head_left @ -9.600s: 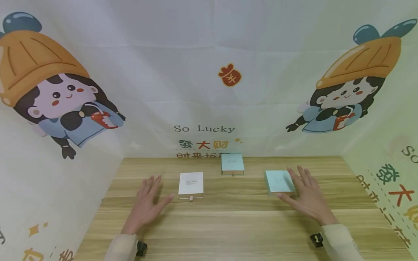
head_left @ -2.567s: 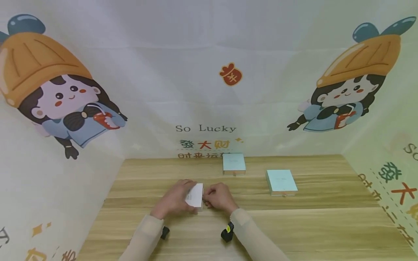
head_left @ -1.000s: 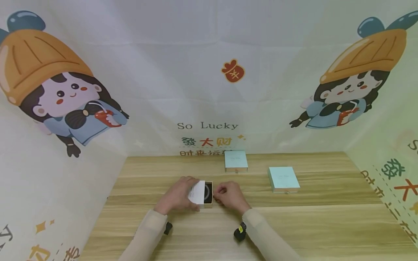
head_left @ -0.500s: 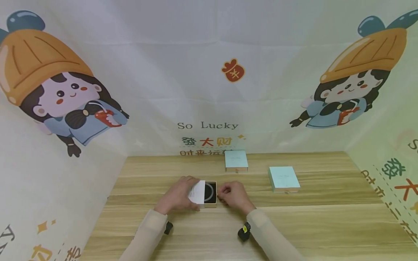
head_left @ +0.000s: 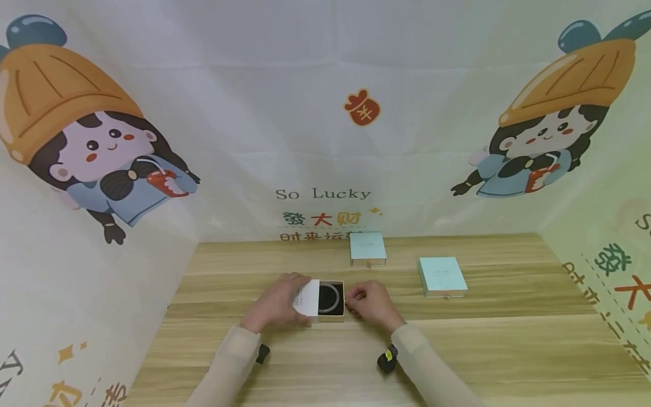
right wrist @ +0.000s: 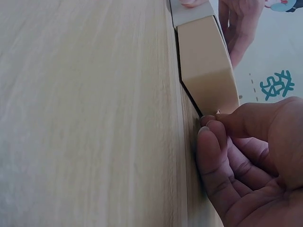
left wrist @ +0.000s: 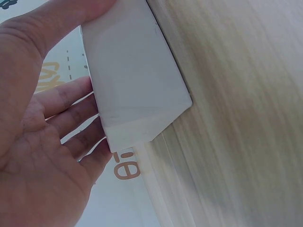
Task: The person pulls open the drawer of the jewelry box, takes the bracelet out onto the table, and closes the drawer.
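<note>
A white drawer-style gift box lies on the wooden table, turned so that its drawer points right. My left hand (head_left: 277, 303) grips the white sleeve (head_left: 309, 298) from the left, thumb on the near side and fingers at the far side. Most of the tan drawer (head_left: 331, 319) is out of the sleeve. On its black lining lies a greyish bangle (head_left: 338, 297), its left edge close to the sleeve. My right hand (head_left: 375, 304) pinches the small pull tab (right wrist: 218, 113) at the drawer's front between thumb and index finger, the other fingers curled.
Two pale blue boxes of the same kind, both closed, stand on the table (head_left: 483, 350): one (head_left: 368, 246) at the back against the printed cloth (head_left: 417, 141), the other (head_left: 442, 275) further right. Printed cloth also hangs along both sides.
Earlier both hands were apart and the white box faced me. It was then turned and gripped. Over the last second my right hand has moved right, drawing the drawer out and uncovering the bangle.
</note>
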`<state>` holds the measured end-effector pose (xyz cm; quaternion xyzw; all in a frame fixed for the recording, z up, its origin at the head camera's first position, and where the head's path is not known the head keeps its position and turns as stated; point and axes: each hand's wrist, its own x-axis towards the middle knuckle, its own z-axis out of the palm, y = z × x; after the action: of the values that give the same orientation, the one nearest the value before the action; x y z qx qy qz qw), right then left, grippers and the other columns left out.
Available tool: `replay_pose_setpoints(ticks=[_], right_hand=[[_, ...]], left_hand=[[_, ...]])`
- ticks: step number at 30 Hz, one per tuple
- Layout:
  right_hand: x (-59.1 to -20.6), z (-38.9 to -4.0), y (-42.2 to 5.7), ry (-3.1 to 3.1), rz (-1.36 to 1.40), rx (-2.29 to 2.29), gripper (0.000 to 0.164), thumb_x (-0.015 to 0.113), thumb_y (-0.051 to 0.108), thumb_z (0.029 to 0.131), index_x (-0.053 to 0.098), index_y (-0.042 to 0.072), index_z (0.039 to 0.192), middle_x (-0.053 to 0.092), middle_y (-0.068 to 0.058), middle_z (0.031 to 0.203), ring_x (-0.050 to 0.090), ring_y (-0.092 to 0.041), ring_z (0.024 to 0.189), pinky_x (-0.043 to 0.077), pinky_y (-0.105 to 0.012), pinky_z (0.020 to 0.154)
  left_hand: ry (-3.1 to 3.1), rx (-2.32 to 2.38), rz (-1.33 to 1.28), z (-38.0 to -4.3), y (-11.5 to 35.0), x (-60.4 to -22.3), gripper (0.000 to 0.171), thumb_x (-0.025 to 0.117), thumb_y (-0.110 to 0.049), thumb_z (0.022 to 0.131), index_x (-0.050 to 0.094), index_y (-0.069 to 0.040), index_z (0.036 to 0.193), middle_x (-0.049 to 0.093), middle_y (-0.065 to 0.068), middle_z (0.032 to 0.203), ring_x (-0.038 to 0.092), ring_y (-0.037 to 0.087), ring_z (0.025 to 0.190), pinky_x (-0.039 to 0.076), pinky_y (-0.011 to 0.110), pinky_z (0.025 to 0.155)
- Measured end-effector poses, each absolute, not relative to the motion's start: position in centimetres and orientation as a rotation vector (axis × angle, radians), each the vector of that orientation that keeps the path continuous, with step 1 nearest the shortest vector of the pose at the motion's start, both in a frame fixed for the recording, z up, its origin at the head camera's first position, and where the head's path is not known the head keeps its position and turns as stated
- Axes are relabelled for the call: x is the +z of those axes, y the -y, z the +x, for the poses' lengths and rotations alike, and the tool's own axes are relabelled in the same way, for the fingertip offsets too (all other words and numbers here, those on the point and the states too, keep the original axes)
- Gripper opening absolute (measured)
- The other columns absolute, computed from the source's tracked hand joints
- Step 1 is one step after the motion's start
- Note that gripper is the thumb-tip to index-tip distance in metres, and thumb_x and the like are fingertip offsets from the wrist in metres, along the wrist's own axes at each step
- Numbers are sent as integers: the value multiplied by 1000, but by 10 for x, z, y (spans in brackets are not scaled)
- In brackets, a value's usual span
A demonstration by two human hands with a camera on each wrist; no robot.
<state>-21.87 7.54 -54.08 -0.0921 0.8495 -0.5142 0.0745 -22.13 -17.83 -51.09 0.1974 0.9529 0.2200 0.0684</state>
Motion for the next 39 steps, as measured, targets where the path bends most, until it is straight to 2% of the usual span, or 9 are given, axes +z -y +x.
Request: replay_pose_setpoints(ticks=[11,17,21,39], right_hand=[[-539,-217,-84,-2533,-259,-1532,7,70,-1,90,72,-2,83,72,-11,74,64,-12,60,55,-24,55],[-538,-218,-87,-2527,-261,-1531,4,69,-2,89,71,-4,86,70,-9,73,62,-12,60,55,-25,56],[-539,-218,-88,-2538,-262,-1517,4,68,-2,88,70,-2,84,68,-5,71,62,-11,60,54,-24,56],[-543,-218,-95,-2545,-328,-1571,9,64,-9,85,66,-1,83,68,-8,71,62,-10,57,53,-22,53]], left_hand=[[-2867,648,600,-223,179,-514,100,99,-30,60,54,-9,147,56,10,148,51,31,136,46,50,113],[-2869,649,583,-223,180,-514,100,99,-30,60,54,-11,147,56,8,148,53,29,133,50,48,109],[-2864,666,584,-222,179,-512,99,99,-29,60,54,-10,147,56,9,148,53,30,133,50,50,109],[-2875,666,587,-223,178,-514,98,100,-28,59,55,-8,145,58,9,145,53,29,132,49,48,110]])
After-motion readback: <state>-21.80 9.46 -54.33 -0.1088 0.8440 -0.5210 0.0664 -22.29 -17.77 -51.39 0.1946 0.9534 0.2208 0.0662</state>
